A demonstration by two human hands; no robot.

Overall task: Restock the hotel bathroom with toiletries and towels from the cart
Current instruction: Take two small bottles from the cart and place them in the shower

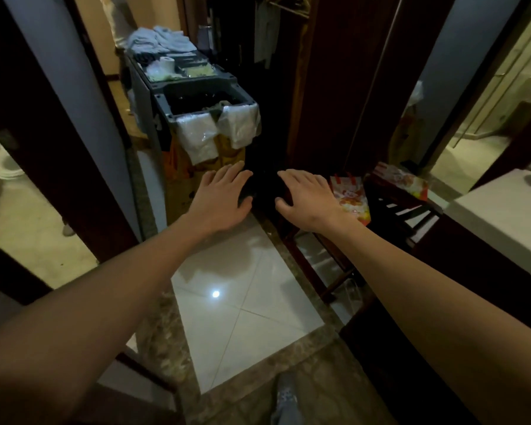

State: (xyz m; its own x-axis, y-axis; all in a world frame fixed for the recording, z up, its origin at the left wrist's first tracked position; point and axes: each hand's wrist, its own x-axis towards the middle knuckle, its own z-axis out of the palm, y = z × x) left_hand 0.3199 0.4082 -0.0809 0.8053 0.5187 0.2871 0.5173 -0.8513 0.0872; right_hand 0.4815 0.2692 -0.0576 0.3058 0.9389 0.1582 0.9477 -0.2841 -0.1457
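The grey housekeeping cart (158,96) stands ahead in the corridor. On its top lie crumpled pale towels (161,39), a toilet roll (167,63) and packets of toiletries (193,70). White plastic bags (218,130) hang over the rim of its dark bin, above a yellow sack. My left hand (221,196) and my right hand (307,196) are stretched out in front of me, palms down, fingers straight and spread. Both hold nothing and are short of the cart.
The bathroom opens at the left through a dark door frame (74,148), with a toilet (3,167) inside. A dark wooden luggage rack (402,210) with red printed bags (351,194) stands at the right. A glossy white tiled floor (242,302) lies below my arms.
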